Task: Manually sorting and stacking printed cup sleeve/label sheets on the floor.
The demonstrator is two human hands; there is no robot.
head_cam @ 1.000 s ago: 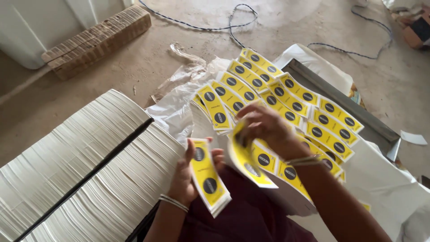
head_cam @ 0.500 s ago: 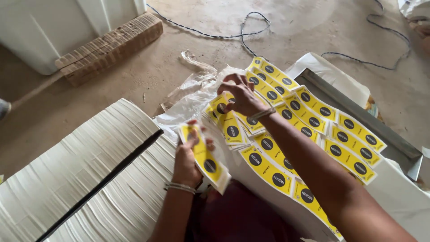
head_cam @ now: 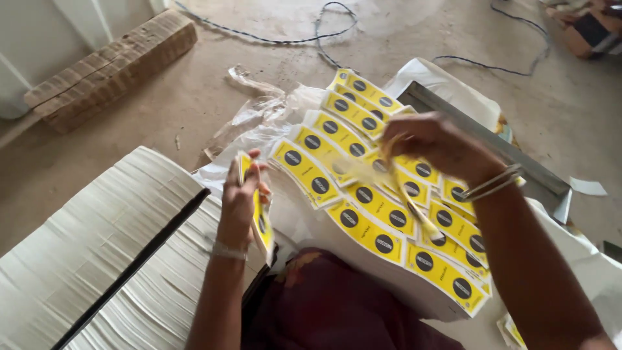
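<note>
**Picking up yellow labels, many still laid out**

The left hand (head_cam: 241, 194) is closed around a small stack of yellow labels (head_cam: 260, 217), held upright near the lap. The right hand (head_cam: 433, 144) pinches one blurry label strip (head_cam: 407, 194) above the rows of yellow labels (head_cam: 363, 194) spread on white paper. Only a few look gathered. Most rows still lie there. Big white paper stacks (head_cam: 97, 246) sit beside the left arm.

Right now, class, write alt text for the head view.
The left hand holds a stack of yellow labels while the right hand lifts one blurred label from overlapping rows of labels. White paper stacks lie to the left.
</note>
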